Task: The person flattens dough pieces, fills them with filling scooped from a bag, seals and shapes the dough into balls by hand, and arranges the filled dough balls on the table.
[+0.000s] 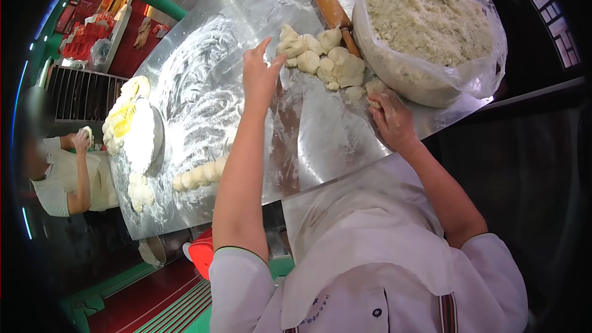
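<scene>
My left hand (261, 77) is open over the floured metal table, its thumb and fingers spread beside a cluster of pale dough pieces (338, 66). The fingertips come close to the cluster's left end; whether they touch it I cannot tell. At the cluster's right end, my right hand (394, 122) has its fingers curled around a small dough lump (375, 88), partly hidden by them. Behind the cluster lies a wooden rolling pin (328, 4). Just beyond my right hand stands a large plastic-lined tub (394, 68) heaped with crumbly, pale filling (425, 12).
A row of dough pieces (200, 176) lies left of my left forearm. Further left are a bowl of white flour (140, 139), a yellow scraper (124, 120) and more dough (140, 192). Across the left end, a co-worker's hand (81, 140) holds a dough piece.
</scene>
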`<state>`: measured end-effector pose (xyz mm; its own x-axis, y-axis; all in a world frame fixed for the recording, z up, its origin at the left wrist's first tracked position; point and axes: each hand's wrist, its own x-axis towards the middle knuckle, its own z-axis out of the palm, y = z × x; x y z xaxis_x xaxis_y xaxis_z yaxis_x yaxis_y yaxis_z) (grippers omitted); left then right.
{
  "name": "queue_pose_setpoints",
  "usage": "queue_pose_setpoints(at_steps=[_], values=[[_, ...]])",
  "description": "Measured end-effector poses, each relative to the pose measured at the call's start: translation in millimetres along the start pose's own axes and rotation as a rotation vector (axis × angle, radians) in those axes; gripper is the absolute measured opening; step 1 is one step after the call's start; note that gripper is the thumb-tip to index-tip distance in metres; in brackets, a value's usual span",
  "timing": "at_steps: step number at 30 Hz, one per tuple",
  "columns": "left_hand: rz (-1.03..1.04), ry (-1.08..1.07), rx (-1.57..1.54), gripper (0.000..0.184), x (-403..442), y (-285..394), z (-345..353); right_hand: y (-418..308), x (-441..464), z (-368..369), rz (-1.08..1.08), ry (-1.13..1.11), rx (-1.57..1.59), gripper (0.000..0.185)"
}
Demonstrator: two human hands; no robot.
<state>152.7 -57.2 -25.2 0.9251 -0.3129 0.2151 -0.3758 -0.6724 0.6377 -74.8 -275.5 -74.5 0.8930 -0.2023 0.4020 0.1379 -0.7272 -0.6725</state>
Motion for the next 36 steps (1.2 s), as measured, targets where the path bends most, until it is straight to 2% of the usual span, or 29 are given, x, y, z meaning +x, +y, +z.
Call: queue_pose_setpoints(at_steps=[1,5,7,9,11,13,14,16,17,18,20,21,23,24,26,30,32,36], values=[[0.018,0.070,0.047,0.042,9,1,14,0,1,0,0.001,0.004,-0.007,0.022],[-0.015,0.037,0.012,0.033,20,4,30,1,1,0,-0.033,0.004,-0.051,0.021],[0.079,0.072,-0.049,0.027,12,15,0,1,-1,-2,-0.022,-0.003,-0.068,0.021],[0.105,0.036,0.016,0.026,-13,34,-45,-2,1,-4,-0.008,-0.020,-0.035,0.021],[0.202,-0.052,0.117,0.024,-43,25,-75,-1,0,-4,0.010,-0.032,-0.021,0.020],[0.329,-0.145,0.307,0.023,-79,-9,-70,-1,1,-3,0.013,-0.050,-0.002,0.020],[0.317,-0.140,0.315,0.023,-94,-14,-70,-1,1,-3,0.009,-0.050,-0.008,0.020],[0.376,-0.381,0.374,0.029,-114,-10,-70,0,4,-1,-0.003,-0.055,-0.005,0.020],[0.110,-0.476,0.197,0.035,-107,-12,-78,1,4,-1,-0.002,-0.052,-0.020,0.019],[0.102,-0.484,0.199,0.035,-99,-12,-83,0,0,-1,0.003,-0.055,-0.034,0.019],[-0.115,-0.216,0.060,0.041,-77,-14,-82,0,0,-1,-0.005,-0.052,-0.034,0.019],[-0.118,-0.212,0.058,0.041,-73,-29,-67,-1,0,-1,-0.017,-0.044,-0.036,0.019],[0.107,-0.200,0.264,0.048,-75,-65,-21,1,0,-1,-0.023,-0.046,-0.027,0.019],[0.110,-0.199,0.262,0.048,-82,-56,-12,2,-1,-2,-0.020,-0.044,-0.018,0.019],[0.217,-0.191,0.536,0.057,-107,-35,5,1,0,-3,-0.030,-0.031,-0.015,0.019],[0.129,-0.261,0.476,0.063,-130,-16,8,5,-3,0,-0.047,-0.031,-0.031,0.020],[0.159,-0.150,0.617,0.064,-124,-22,13,3,-3,0,-0.067,-0.045,-0.048,0.020],[0.072,-0.130,0.541,0.063,-99,-10,19,-6,-2,-2,-0.054,-0.052,-0.049,0.022]])
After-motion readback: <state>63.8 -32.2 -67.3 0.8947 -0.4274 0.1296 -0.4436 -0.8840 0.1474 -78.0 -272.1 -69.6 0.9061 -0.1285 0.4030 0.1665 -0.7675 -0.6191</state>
